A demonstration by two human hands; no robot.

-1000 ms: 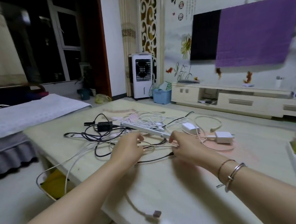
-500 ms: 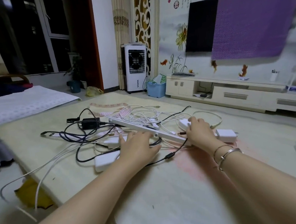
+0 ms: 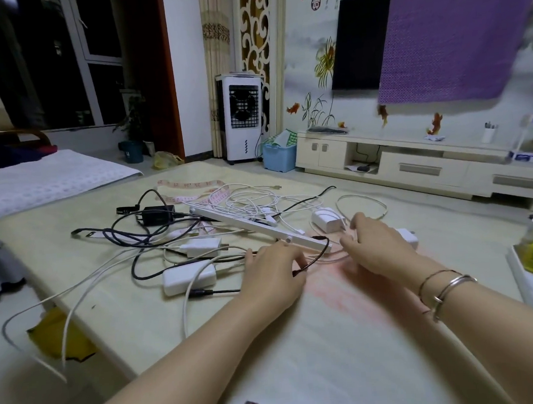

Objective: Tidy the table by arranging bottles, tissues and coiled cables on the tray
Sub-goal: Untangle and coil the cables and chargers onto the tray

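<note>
Both hands sit at the near end of the white bar [image 3: 254, 224], which runs away to the left. The left hand [image 3: 272, 275] pinches a thin black cable [image 3: 318, 255] (its grip partly hidden), while the right hand [image 3: 377, 247] lies curled over white cables [image 3: 335, 258]. The tray [image 3: 530, 287] waits well off to the right of the bar, nearer the right hand.

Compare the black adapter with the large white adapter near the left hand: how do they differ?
The black adapter is dark and lies farther back; the large white adapter is pale, looks bigger, and sits beside the left hand. Both lie flat on the table among loose, uncoiled cables.

beyond the hands, a pink measuring tape [image 3: 191, 185] on the table shows small printed numbers, too small to read surely.
</note>
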